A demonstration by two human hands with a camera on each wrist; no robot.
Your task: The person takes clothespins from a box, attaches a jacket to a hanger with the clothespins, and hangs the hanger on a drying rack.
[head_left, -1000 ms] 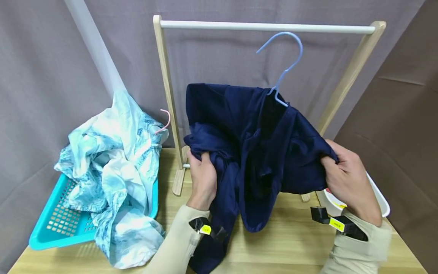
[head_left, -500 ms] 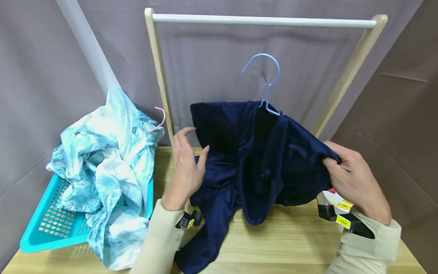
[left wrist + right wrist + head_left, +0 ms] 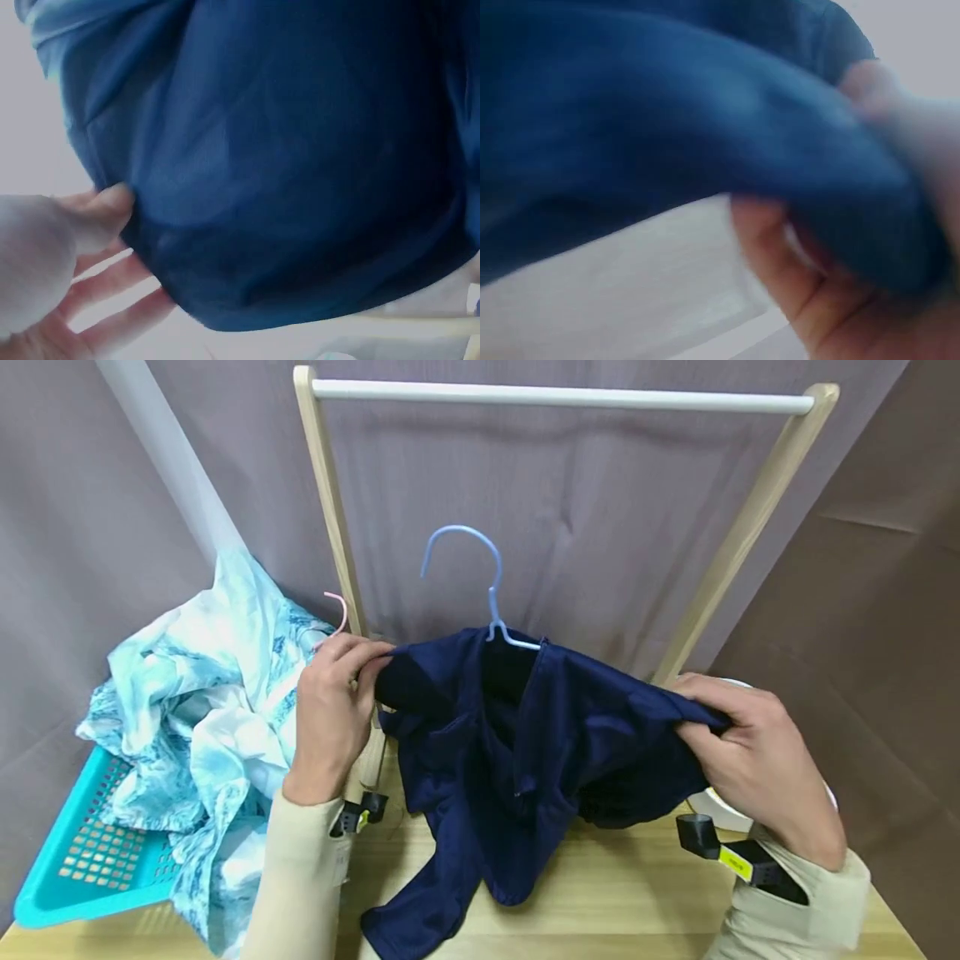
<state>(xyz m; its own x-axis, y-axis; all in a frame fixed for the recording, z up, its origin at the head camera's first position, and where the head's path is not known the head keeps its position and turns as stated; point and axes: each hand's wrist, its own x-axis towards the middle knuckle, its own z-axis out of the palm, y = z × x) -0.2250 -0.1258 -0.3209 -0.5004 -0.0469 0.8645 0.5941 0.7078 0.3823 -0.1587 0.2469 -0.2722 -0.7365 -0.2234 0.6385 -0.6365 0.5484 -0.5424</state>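
Note:
A dark navy top is spread between my hands, with one sleeve hanging down toward the wooden table. Out of its neck opening rises the hook of a light blue hanger; its shoulders are hidden inside the cloth. My left hand pinches the top's upper left corner. In the left wrist view, its thumb lies on the near side of the fabric and the fingers behind. At the opposite end, my right hand grips the gathered edge of the top. The right wrist view is blurred.
Behind the top stands a rack with a white rail and wooden posts. A turquoise basket at left holds pale blue patterned clothing; a pink hanger hook shows beside it. A white container is partly behind my right hand.
My left hand let go of the bunched cloth, opened, then took hold of the upper left corner. The top and blue hanger moved down and left, away from the rail. My right hand kept its grip.

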